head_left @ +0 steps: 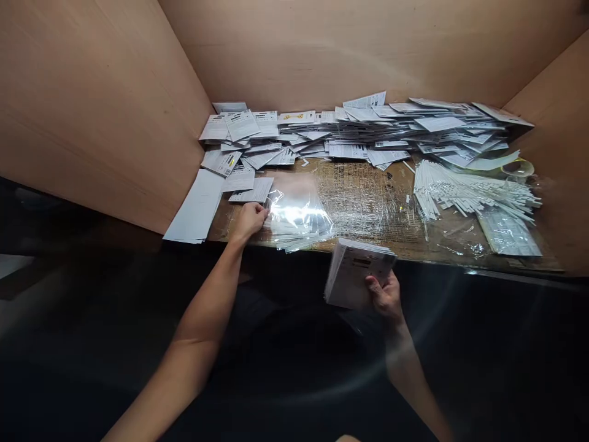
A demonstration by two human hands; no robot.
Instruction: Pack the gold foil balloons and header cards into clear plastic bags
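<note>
My left hand (251, 220) is closed in a pinch at the left edge of a pile of clear plastic bags (301, 215), on a corner of the top one. Strong glare covers the middle of that pile. In front of the table edge, my right hand (385, 296) grips a thick stack of printed leaflets (354, 276), thumb on the front face and fingers behind it. A loose printed leaflet (252, 190) lies just beyond my left hand.
Many white printed packets (368, 132) are heaped along the back panel (294, 61). Blank white sheets (196, 205) lie at the left. To the right are a bundle of white sticks (473, 190), a tape roll (524, 167) and a plastic-wrapped pack (510, 233). Wooden side panels enclose the cardboard-covered surface (368, 196).
</note>
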